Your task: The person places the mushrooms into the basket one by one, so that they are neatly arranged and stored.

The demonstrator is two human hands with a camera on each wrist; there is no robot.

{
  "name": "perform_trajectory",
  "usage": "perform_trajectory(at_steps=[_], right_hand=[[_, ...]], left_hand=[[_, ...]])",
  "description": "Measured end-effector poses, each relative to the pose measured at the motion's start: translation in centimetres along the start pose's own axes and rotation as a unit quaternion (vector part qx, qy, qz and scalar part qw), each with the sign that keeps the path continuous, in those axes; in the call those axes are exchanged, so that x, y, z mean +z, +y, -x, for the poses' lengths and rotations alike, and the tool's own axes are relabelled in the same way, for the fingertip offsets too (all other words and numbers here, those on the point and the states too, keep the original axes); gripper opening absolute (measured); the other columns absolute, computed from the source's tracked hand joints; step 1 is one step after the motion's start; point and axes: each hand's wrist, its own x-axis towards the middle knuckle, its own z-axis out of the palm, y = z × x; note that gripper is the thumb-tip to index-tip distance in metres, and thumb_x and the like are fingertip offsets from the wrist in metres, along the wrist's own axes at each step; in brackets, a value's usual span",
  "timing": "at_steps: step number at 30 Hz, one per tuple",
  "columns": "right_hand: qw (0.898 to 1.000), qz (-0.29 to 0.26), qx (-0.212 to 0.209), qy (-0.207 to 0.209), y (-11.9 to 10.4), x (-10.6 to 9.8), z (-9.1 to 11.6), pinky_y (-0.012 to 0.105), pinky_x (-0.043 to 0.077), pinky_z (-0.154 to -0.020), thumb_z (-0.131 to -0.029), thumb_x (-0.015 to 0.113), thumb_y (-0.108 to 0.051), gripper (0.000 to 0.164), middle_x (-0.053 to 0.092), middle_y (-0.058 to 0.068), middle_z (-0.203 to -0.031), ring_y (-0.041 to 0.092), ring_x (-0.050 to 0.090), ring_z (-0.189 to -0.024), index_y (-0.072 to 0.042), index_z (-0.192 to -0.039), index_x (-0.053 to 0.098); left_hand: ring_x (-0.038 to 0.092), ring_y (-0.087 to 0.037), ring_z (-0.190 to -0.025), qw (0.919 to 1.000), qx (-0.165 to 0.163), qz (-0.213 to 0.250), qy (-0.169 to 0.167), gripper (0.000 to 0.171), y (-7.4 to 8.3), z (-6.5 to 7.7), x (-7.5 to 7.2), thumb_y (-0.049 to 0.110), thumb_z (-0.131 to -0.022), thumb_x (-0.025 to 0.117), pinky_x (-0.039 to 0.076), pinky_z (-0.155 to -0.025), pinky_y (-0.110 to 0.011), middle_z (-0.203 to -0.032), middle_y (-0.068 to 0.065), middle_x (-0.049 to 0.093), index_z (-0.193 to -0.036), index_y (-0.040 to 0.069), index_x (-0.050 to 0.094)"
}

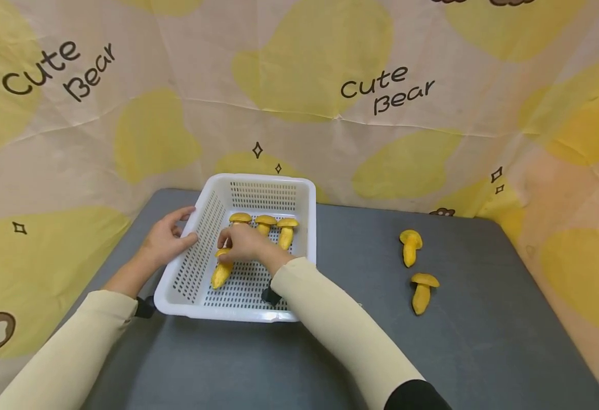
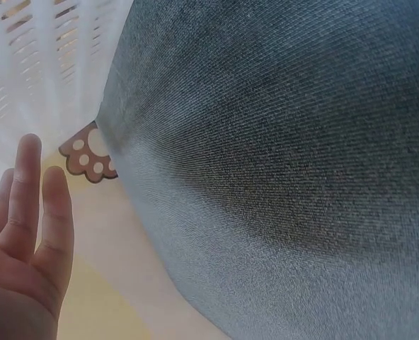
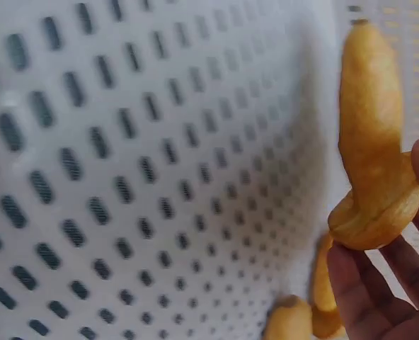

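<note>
The right grip [image 1: 245, 242] is pinching a yellow mushroom [image 1: 221, 274] in the white basket [image 1: 311, 222]; the left grip [image 1: 162, 241], straight-fingered, is touching the rim.

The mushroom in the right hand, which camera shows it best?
The right wrist view: the mushroom appears large, stem unobstructed, cap in the fingers. The head view shows it smaller, partly hidden by the right hand; the left wrist view doesn't show it.

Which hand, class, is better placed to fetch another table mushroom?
Probably the right hand, after releasing its mushroom: both table mushrooms lie right of the basket; the left hand touches its left rim.
</note>
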Motion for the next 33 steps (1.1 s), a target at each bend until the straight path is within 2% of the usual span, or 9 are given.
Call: perform_trajectory(at_steps=[10,16,26,33], right_hand=[[0.999,0.034,0.008,-0.013,0.0,0.5,-0.4,0.02,0.048,-0.072,-0.082,0.075,-0.028,0.018,0.063,-0.005,-0.092,0.008,0.057,-0.083,-0.02,-0.095,0.067],[0.999,0.046,0.019,-0.017,0.2,0.8,-0.4,0.02,0.049,-0.073,-0.083,0.074,-0.031,0.019,0.063,-0.006,-0.092,0.008,0.057,-0.083,-0.02,-0.098,0.067],[0.999,0.025,0.025,-0.033,0.2,0.4,-0.1,0.022,0.051,-0.083,-0.084,0.073,-0.029,0.03,0.067,-0.003,-0.103,0.007,0.059,-0.09,-0.017,-0.112,0.07],[0.999,0.004,0.031,-0.03,0.3,-0.4,0.3,0.026,0.052,-0.089,-0.085,0.072,-0.03,0.035,0.067,0.0,-0.113,0.011,0.06,-0.1,-0.019,-0.117,0.068]], left_hand=[[0.068,-0.021,-0.07,1.0,0.007,-0.003,0.002,0.07,0.0,0.0,-0.3,0.011,-0.086,0.058,0.059,-0.054,-0.032,-0.136,-0.026,0.045,-0.149,0.003,0.03],[0.068,-0.021,-0.07,1.0,-0.003,-0.002,-0.004,0.07,-0.1,0.0,-0.1,0.013,-0.087,0.058,0.06,-0.054,-0.033,-0.136,-0.025,0.045,-0.15,0.005,0.028],[0.068,-0.019,-0.068,1.0,-0.002,0.001,0.0,0.069,-0.2,0.0,0.1,0.012,-0.086,0.058,0.059,-0.053,-0.032,-0.134,-0.025,0.046,-0.149,0.005,0.03],[0.068,-0.019,-0.069,1.0,0.005,-0.002,0.002,0.07,-0.1,0.2,0.0,0.011,-0.086,0.059,0.059,-0.053,-0.031,-0.136,-0.025,0.044,-0.149,0.004,0.03]])
